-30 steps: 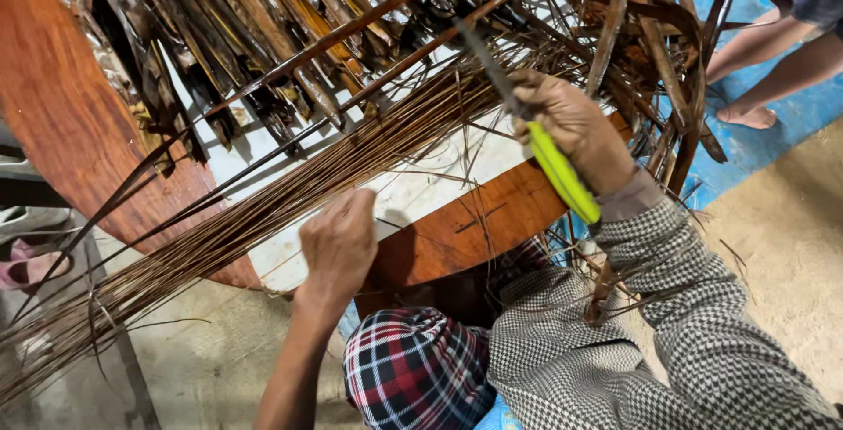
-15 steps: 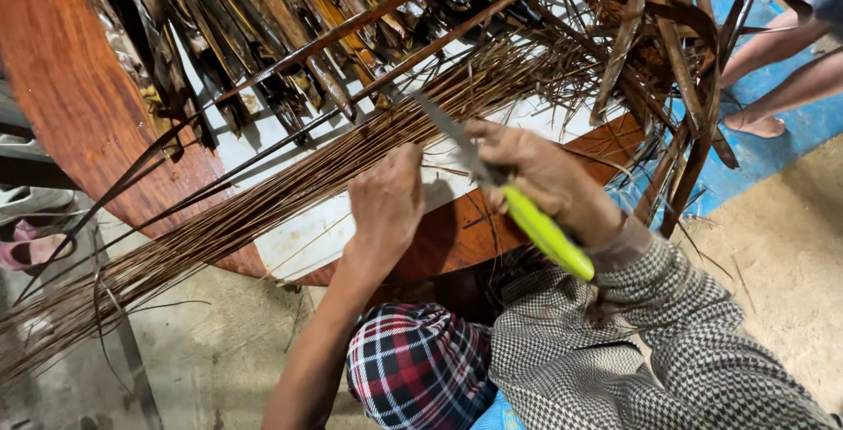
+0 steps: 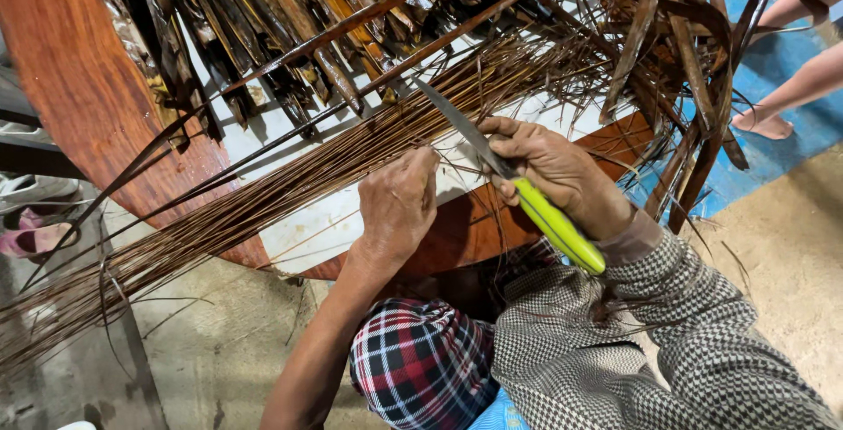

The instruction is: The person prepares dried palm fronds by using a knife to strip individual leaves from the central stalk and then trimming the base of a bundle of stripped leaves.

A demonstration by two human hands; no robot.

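The bundle of thin brown leaf ribs (image 3: 263, 197) runs off the picture's left edge, its far end lost under dark dried leaves (image 3: 290, 26) on the round wooden table (image 3: 61, 87). The left hand (image 3: 399, 206) pinches ribs at the bundle's near side; the right hand (image 3: 558, 171), just beside it, is closed on a green-handled knife (image 3: 518, 193). A concrete floor (image 3: 202, 351) lies below the bundle.

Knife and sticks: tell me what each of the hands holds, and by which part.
The right hand grips the knife by its yellow-green handle. The left hand pinches the bundle of thin brown sticks partway along its length.
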